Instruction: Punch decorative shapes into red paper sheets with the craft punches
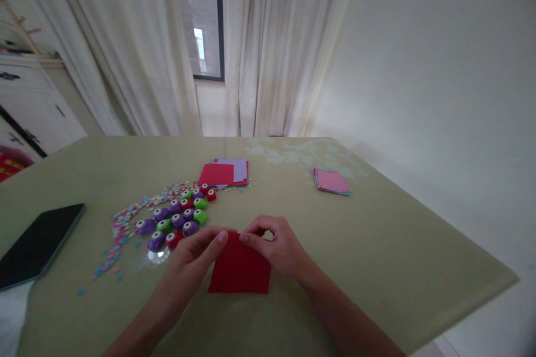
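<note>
A square of red paper (242,270) stands nearly facing me at the front middle of the table. My left hand (200,251) pinches its upper left corner between thumb and fingers. At the top edge, a little to the right, my right hand (274,240) closes thumb against forefinger on the same sheet. Whether anything small sits between those fingertips is too fine to make out. Just beyond my left hand lies a cluster of purple, green and red punches (177,221) with white round tops marked by dark centres.
Small pastel paper confetti (144,201) curves around the punches. Behind them lies a stack of red and lilac paper (218,174). A pink-topped pile of squares (332,181) with patterned edges rests farther right. A dark tablet (39,242) lies at the left on the green tablecloth (355,268).
</note>
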